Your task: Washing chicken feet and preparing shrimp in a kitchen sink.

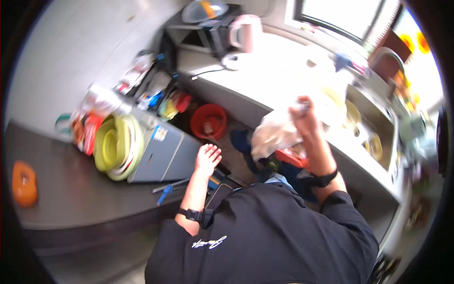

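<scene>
My left hand (pixel 208 159) is raised palm up with its fingers apart and nothing in it, between the grey cabinet (pixel 163 149) and the red bucket (pixel 208 122). My right hand (pixel 304 117) is curled at the counter's front edge, with a small shiny thing (pixel 302 105) at its fingers; blur hides what that is. Beside and below this hand hangs a pale, crumpled plastic bag (pixel 275 133). Under the bag is a red container (pixel 292 156) with things in it that I cannot make out.
On the white counter (pixel 276 64) stand a pink kettle (pixel 248 33) and a black microwave oven (pixel 198 37). A sink (pixel 381 129) holding yellowish bowls lies at right. Nested green basins (pixel 111 142) and an orange object (pixel 25 184) are at left.
</scene>
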{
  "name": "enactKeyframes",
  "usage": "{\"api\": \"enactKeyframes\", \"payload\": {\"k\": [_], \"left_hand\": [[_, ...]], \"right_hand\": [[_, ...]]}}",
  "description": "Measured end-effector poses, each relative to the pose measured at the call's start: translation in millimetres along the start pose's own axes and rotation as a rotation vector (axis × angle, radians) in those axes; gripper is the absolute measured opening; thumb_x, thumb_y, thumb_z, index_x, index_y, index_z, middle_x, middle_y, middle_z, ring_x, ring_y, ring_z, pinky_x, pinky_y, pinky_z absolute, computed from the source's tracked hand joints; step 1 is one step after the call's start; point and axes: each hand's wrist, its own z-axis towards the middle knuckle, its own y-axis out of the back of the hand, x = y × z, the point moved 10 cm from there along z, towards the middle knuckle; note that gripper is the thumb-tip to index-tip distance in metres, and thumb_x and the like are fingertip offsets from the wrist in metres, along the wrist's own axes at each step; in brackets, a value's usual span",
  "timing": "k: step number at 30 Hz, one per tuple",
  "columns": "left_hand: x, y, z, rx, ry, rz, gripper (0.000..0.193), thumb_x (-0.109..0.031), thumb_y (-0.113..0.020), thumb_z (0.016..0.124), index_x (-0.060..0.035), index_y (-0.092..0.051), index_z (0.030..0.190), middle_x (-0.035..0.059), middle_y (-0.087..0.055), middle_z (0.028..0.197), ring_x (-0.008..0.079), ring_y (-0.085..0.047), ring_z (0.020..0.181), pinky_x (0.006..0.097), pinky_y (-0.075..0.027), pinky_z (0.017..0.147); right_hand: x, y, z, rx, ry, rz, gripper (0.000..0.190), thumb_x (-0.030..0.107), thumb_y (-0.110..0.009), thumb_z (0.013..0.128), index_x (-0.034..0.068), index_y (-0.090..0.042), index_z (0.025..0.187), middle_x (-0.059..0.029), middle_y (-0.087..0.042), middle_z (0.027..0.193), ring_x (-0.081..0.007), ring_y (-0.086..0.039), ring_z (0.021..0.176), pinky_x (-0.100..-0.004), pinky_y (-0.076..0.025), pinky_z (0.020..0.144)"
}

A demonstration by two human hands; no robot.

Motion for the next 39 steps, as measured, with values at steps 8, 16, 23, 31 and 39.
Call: {"api": "enactKeyframes", "payload": {"k": [8,16,23,31,39], "left_hand": [[-226,54,-151,-0.629,-1.229,0.732,0.015,-0.006,-0.058,0.083,-0.0029,-0.054,0.097,0.0073,-0.056,0.095,0.0163,-0.055,0.089,0.0288,-0.045,0.077],[-325,73,-200,-1.052,-1.214,1.566,0.028,-0.006,-0.065,0.075,-0.0023,-0.053,0.099,0.0153,-0.057,0.097,0.0331,-0.053,0.097,0.0413,-0.042,0.083],[-356,107,-176,-1.164,-1.039,1.619,0.019,-0.010,-0.060,0.081,-0.0036,-0.050,0.096,0.0189,-0.060,0.090,0.0373,-0.056,0.089,0.0442,-0.044,0.077],[-433,143,-247,-1.257,-1.350,0.962,0.018,-0.014,-0.058,0.086,0.0010,-0.055,0.094,0.0160,-0.063,0.086,0.0258,-0.062,0.080,0.0354,-0.046,0.075],[-432,218,-256,-0.920,-1.263,-0.206,0.025,-0.004,-0.052,0.087,0.0044,-0.054,0.111,0.0137,-0.058,0.109,0.0228,-0.058,0.096,0.0346,-0.049,0.082]], "right_hand": [[-41,108,194,0.057,0.028,0.236,0.021,0.003,-0.062,0.079,0.008,-0.054,0.098,-0.0034,-0.049,0.091,-0.0145,-0.050,0.083,-0.0296,-0.047,0.075],[-117,147,236,-0.177,-0.191,0.398,0.015,0.010,-0.063,0.079,0.011,-0.051,0.089,-0.0025,-0.051,0.086,-0.0135,-0.051,0.079,-0.0301,-0.046,0.068],[-107,145,224,-0.170,-0.247,0.432,0.015,0.010,-0.061,0.080,0.010,-0.052,0.091,-0.0015,-0.054,0.083,-0.0127,-0.053,0.075,-0.0279,-0.047,0.065],[-127,150,234,-0.085,-0.276,0.496,0.014,0.010,-0.059,0.083,0.007,-0.055,0.097,-0.0027,-0.057,0.089,-0.0134,-0.056,0.079,-0.0269,-0.047,0.070],[-150,156,251,-0.030,-0.319,0.585,0.021,0.015,-0.052,0.088,0.001,-0.055,0.103,-0.0079,-0.060,0.100,-0.0184,-0.058,0.092,-0.0316,-0.048,0.081]]}}
